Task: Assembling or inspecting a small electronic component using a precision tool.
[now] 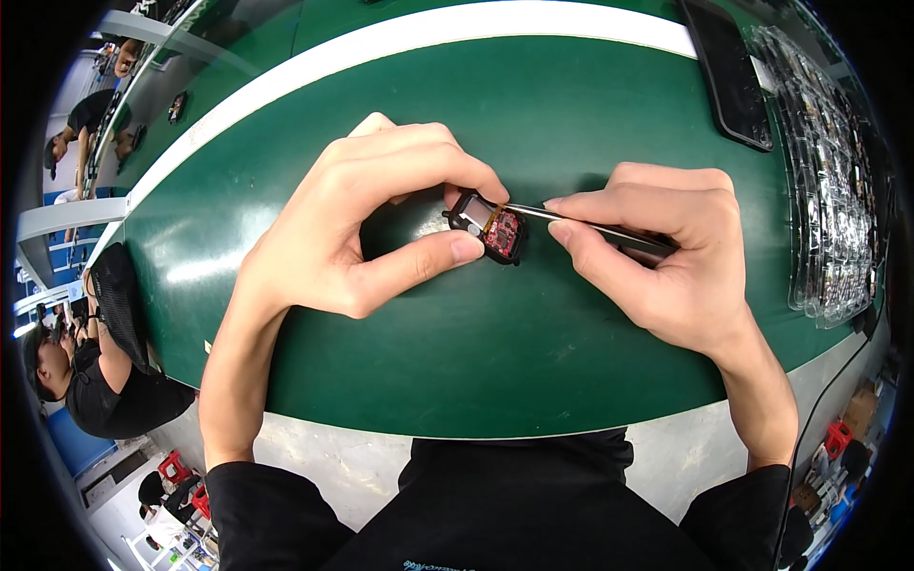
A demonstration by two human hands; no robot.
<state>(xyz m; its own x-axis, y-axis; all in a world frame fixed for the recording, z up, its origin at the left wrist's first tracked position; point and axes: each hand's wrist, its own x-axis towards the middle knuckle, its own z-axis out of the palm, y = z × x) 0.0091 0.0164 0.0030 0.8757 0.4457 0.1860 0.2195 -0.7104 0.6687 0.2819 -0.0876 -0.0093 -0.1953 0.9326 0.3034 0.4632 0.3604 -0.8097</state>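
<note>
A small black device housing (487, 226), opened up, sits between the thumb and fingers of my left hand (367, 214) above the green tabletop. Inside it a silvery rectangular part lies beside a red circuit board (503, 234), with a narrow orange-brown strip between them. My right hand (666, 243) pinches slim metal tweezers (590, 225) between thumb and fingers. Their tips reach the upper edge of the housing near the orange-brown strip. Whether the tips grip anything is too small to tell.
A black phone-like slab (728, 76) lies at the far right. Beside it stands a stack of clear plastic trays (824, 181) filled with small parts. A white strip (381, 52) crosses the table's far side. Another person (105, 371) sits at the left, and a black cable hangs at right.
</note>
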